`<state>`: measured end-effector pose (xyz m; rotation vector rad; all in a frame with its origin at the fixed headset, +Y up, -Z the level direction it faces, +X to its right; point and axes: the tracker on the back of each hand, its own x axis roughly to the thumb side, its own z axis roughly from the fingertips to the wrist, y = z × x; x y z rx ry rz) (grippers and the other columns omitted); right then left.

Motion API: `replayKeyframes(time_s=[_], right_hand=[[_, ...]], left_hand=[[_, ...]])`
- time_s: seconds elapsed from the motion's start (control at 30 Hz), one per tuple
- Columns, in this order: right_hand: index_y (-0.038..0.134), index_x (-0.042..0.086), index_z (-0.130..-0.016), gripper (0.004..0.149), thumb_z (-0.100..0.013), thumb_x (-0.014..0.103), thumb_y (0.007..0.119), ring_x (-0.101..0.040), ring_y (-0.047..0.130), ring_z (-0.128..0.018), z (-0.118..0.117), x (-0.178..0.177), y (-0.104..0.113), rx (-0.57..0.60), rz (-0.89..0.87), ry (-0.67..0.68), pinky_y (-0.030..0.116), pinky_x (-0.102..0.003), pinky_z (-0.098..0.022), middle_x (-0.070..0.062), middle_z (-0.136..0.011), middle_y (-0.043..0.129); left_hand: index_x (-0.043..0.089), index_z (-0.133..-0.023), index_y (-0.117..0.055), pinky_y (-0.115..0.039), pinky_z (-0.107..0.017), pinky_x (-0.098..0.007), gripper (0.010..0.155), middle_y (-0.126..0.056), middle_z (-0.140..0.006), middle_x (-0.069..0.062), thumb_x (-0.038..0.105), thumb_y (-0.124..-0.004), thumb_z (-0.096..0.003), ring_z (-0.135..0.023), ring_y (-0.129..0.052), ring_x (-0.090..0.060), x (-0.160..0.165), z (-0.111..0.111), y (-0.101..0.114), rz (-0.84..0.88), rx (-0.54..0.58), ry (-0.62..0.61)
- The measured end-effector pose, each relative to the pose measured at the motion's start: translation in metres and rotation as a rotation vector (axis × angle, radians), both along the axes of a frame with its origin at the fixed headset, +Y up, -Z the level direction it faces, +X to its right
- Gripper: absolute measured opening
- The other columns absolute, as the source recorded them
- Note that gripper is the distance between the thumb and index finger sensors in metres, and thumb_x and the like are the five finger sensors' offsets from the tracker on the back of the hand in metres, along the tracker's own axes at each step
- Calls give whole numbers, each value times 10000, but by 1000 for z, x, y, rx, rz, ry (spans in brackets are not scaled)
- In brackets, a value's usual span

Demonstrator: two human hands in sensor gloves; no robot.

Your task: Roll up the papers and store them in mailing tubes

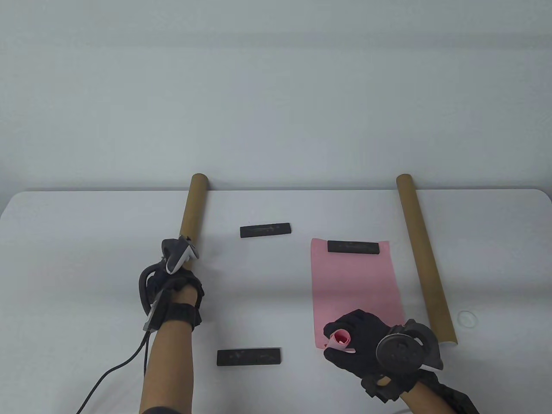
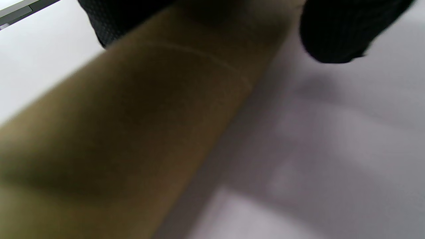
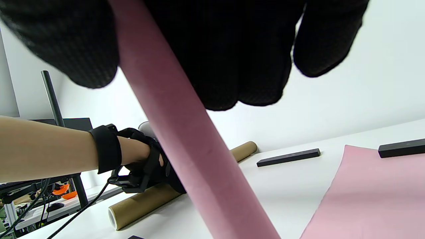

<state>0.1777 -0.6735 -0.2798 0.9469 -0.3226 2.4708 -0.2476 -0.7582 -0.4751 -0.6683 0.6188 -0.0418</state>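
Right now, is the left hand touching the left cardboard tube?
Touching. The right wrist view shows the left hand wrapped over the left cardboard tube near its open end; the left wrist view shows gloved fingers on either side of it.

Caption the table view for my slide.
Right hand grips pink roll; left hand grips left tube.

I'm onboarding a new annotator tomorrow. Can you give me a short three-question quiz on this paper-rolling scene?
1. True or false: the left hand grips the left brown cardboard mailing tube.
2. How many flat black bar weights lie on the white table? A) two B) three C) four
3. Fill in: the right hand holds a rolled ____ paper.

Key: 1 true; 2 B; 3 pink.
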Motion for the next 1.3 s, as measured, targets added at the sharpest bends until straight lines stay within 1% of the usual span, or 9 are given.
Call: replayKeyframes(time_s=[0.17, 0.3, 0.43, 0.57, 0.67, 0.83, 1.03, 1.17, 1.3], right_hand=[[918, 130, -836, 584, -453, 569, 872, -408, 993, -714, 1, 1, 1, 10, -4, -2, 775, -651, -578, -106, -760, 995], [919, 132, -835, 582, -454, 569, 871, -406, 995, -712, -1, 3, 1, 1, -31, -10, 775, -650, -578, -106, -759, 996], [919, 129, -835, 583, -453, 567, 873, -408, 995, -710, -2, 7, 2, -2, -46, -19, 775, -651, -575, -107, -757, 996], [920, 129, -833, 584, -452, 569, 872, -406, 998, -705, -5, 16, 4, -13, -98, -49, 778, -650, -571, -109, -753, 999], [922, 124, -831, 584, -454, 567, 873, -409, 998, -703, -9, 26, 6, -30, -162, -82, 778, -653, -567, -112, -752, 999], [922, 123, -831, 584, -455, 566, 873, -409, 1000, -699, -16, 40, 5, -54, -207, -128, 778, -652, -567, -113, -749, 1000], [922, 125, -831, 583, -455, 567, 872, -407, 1000, -699, -23, 56, 4, -80, -269, -181, 779, -651, -567, -112, -749, 1000], [919, 124, -835, 582, -457, 563, 873, -409, 998, -702, -27, 74, 4, -98, -364, -230, 779, -651, -568, -114, -753, 998], [902, 132, -856, 577, -465, 555, 870, -409, 983, -728, -31, 100, 4, -83, -494, -348, 770, -652, -583, -110, -780, 981]], left_hand=[[88, -1030, -351, -842, -608, -439, 916, -638, -971, -163, 583, -784, -392, -807, -870, -316, -4, 1, -4, 66, 51, 50], [87, -1023, -329, -909, -606, -464, 909, -598, -965, -192, 523, -823, -398, -800, -950, -319, -9, 7, 8, 58, 128, 52], [144, -1024, -321, -884, -622, -453, 916, -580, -971, -163, 517, -861, -385, -798, -930, -269, -12, 23, 23, -27, 130, 12], [192, -1040, -431, -851, -632, -461, 900, -612, -970, -122, 491, -939, -359, -799, -920, -256, -9, 43, 45, -143, 255, -102], [256, -1012, -547, -785, -655, -509, 828, -624, -965, -102, 434, -991, -336, -813, -886, -273, -9, 62, 63, -158, 434, -158], [385, -993, -567, -726, -695, -528, 789, -603, -983, -49, 445, -990, -330, -863, -838, -235, -7, 92, 82, -231, 599, -258], [477, -963, -564, -599, -718, -630, 770, -617, -1039, 9, 427, -993, -325, -928, -775, -235, 0, 121, 81, -254, 775, -358], [505, -944, -582, -561, -726, -639, 766, -623, -1023, 30, 412, -1006, -313, -934, -758, -212, 1, 130, 80, -216, 819, -451], [511, -942, -577, -549, -728, -645, 766, -620, -1024, 38, 412, -1003, -313, -944, -748, -211, 1, 137, 80, -185, 868, -524]])
